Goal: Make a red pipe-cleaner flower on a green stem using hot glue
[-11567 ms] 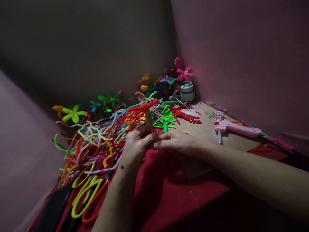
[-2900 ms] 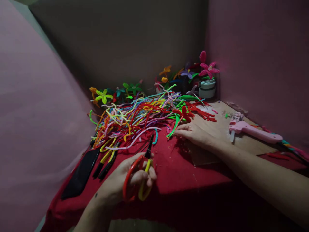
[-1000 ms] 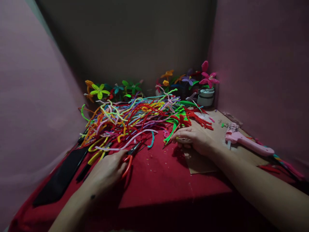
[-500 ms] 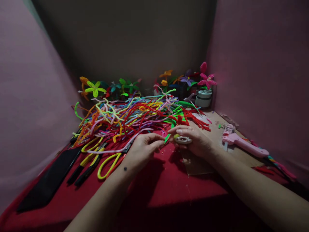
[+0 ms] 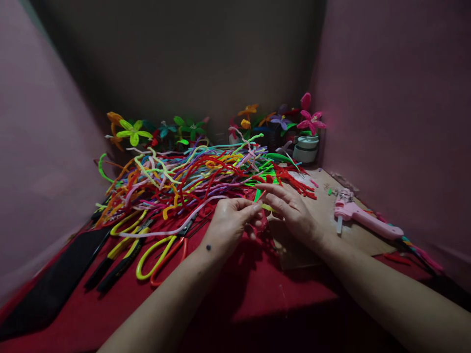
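My left hand (image 5: pixel 232 221) is pinched closed near the middle of the red cloth, at the lower end of a green strip (image 5: pixel 258 194). Just to its right, my right hand (image 5: pixel 292 211) bends its fingers around a small yellow-green piece (image 5: pixel 268 208), with the index finger stretched toward the left. The fingertips of both hands nearly meet. Something reddish hangs below them, too dim to make out. A big heap of coloured fuzzy stems (image 5: pixel 198 171) lies right behind the hands, with red stems (image 5: pixel 296 182) at its right end.
Yellow-handled pliers (image 5: pixel 127 250), scissors (image 5: pixel 158 260) and a black flat object (image 5: pixel 55 279) lie at the left. A pink glue gun (image 5: pixel 364 218) rests on a board (image 5: pixel 324 235) at the right. Fuzzy flowers (image 5: pixel 134 132) and a pale jar (image 5: pixel 306 149) stand behind.
The view has shifted slightly, moving the background left. My left hand has come closer to my right. The round white, notched piece at my right hand no longer shows.
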The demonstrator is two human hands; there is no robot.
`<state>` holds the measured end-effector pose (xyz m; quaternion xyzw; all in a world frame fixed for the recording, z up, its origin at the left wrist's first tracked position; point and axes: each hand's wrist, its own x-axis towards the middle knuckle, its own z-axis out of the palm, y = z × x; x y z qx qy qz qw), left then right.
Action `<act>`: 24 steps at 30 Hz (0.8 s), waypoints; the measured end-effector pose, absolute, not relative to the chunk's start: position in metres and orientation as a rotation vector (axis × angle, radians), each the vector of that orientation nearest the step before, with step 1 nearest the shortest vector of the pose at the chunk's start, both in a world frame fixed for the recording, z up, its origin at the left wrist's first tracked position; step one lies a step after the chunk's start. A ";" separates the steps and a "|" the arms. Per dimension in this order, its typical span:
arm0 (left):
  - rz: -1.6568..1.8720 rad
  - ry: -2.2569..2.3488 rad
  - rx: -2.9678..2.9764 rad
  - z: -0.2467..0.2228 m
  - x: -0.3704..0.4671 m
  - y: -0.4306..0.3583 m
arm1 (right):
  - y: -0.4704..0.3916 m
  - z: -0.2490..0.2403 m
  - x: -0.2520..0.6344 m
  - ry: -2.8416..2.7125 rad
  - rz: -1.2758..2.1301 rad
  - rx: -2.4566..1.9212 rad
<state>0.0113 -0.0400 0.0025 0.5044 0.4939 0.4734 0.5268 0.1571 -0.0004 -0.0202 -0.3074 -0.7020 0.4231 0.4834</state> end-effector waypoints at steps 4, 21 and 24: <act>1.186 1.176 1.146 0.005 0.015 -0.042 | -0.001 -0.025 0.157 -1.787 0.846 -0.788; 1.368 1.131 1.073 0.000 0.028 -0.048 | -0.003 -0.029 0.153 -1.615 1.025 -0.749; 1.371 1.086 1.077 -0.003 0.023 -0.046 | -0.003 -0.029 0.153 -1.493 1.250 -0.640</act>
